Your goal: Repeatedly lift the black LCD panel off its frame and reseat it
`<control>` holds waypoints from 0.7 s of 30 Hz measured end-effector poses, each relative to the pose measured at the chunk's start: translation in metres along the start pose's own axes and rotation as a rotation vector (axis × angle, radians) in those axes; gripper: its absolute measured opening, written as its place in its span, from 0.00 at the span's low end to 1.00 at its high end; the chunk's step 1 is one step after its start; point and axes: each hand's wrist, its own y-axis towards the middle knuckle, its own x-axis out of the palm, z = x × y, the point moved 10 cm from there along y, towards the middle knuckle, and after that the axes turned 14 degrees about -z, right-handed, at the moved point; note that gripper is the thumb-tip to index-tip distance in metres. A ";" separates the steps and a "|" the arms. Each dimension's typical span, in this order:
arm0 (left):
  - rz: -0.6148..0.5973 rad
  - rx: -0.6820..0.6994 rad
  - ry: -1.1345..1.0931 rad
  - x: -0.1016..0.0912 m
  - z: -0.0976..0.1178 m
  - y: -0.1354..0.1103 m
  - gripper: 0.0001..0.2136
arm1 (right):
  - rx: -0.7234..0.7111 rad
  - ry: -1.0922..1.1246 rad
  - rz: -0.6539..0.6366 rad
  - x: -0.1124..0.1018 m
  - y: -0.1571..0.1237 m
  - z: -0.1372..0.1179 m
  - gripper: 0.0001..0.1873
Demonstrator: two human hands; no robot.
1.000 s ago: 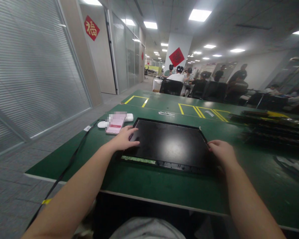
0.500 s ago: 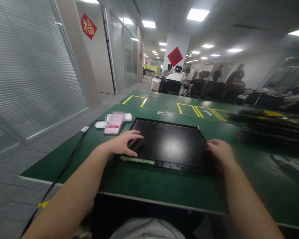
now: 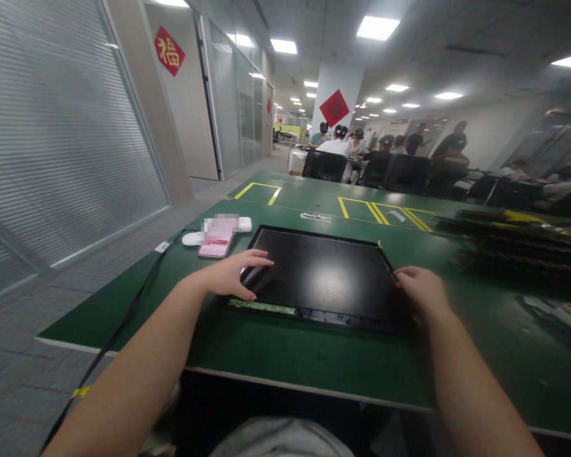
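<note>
We steady the panel (image 3: 323,276) lying flat on the worktop (image 3: 290,349) between our hands, left hand (image 3: 233,276) spread on its corner, right hand (image 3: 421,289) curled over its edge, unlifted.

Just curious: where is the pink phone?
In the head view, the pink phone lies on the green table, left of the black flat panel, beyond the left hand.
</note>
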 end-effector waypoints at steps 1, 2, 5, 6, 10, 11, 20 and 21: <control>0.002 0.010 0.000 0.000 0.002 0.000 0.37 | -0.005 -0.004 0.000 0.000 0.000 -0.001 0.17; 0.005 0.021 0.002 0.000 0.004 0.000 0.37 | -0.009 -0.008 -0.001 0.000 0.000 -0.001 0.17; 0.010 0.056 0.014 0.000 0.010 0.001 0.36 | 0.008 -0.009 -0.005 0.001 0.002 0.002 0.18; 0.010 0.066 0.017 0.000 0.012 0.001 0.36 | 0.016 -0.007 -0.008 0.001 0.002 0.003 0.18; 0.010 0.086 0.013 0.001 0.014 0.003 0.35 | 0.026 -0.002 -0.020 0.002 0.003 0.005 0.18; 0.011 0.088 0.011 0.001 0.014 0.003 0.35 | 0.024 0.000 -0.019 0.002 0.003 0.004 0.18; 0.015 0.117 0.019 0.000 0.016 0.003 0.31 | 0.013 0.027 -0.011 0.000 0.001 0.002 0.16; 0.014 0.112 0.022 0.000 0.015 0.003 0.31 | 0.013 0.033 -0.011 0.000 0.001 0.002 0.15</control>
